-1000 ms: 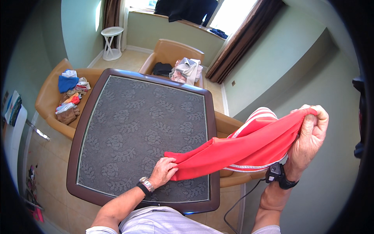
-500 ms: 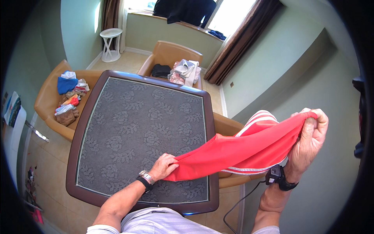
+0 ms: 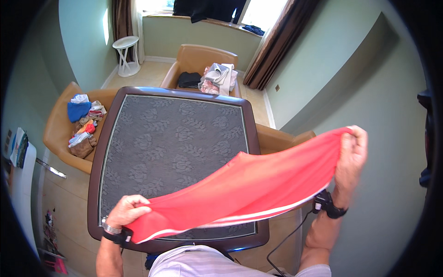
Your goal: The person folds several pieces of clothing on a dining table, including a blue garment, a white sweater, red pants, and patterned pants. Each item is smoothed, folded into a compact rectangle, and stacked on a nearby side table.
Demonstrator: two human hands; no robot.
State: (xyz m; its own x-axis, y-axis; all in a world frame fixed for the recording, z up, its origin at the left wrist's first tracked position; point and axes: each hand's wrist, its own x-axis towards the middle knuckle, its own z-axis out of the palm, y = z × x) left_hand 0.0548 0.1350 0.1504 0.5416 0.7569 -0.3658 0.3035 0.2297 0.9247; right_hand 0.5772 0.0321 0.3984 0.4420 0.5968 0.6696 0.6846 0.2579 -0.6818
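Red track pants point(image 3: 244, 180) with white stripes along the lower edge stretch between my hands above the table point(image 3: 94, 203). My left hand point(image 3: 131, 211) pinches the narrower end near the table's front left, fingers closed on the cloth. At the far right and higher up, my right hand point(image 3: 353, 154) grips the wider end with its fingers wrapped over the edge. The fabric slopes down from right to left and covers part of the table's grey floral top. The lower part of the left fingers is hidden by the cloth.
Folded clothes point(image 3: 83, 131) lie on a tan armchair point(image 3: 57, 124) at the left. Another armchair point(image 3: 194, 55) behind the table bears a folded pile point(image 3: 219, 78). A third chair point(image 3: 277, 140) stands at the right. A cable point(image 3: 288, 242) hangs from my right wrist.
My left hand has moved left and slightly nearer me, spreading the pants wider and flatter. My right hand has shifted a little left, still holding its end.
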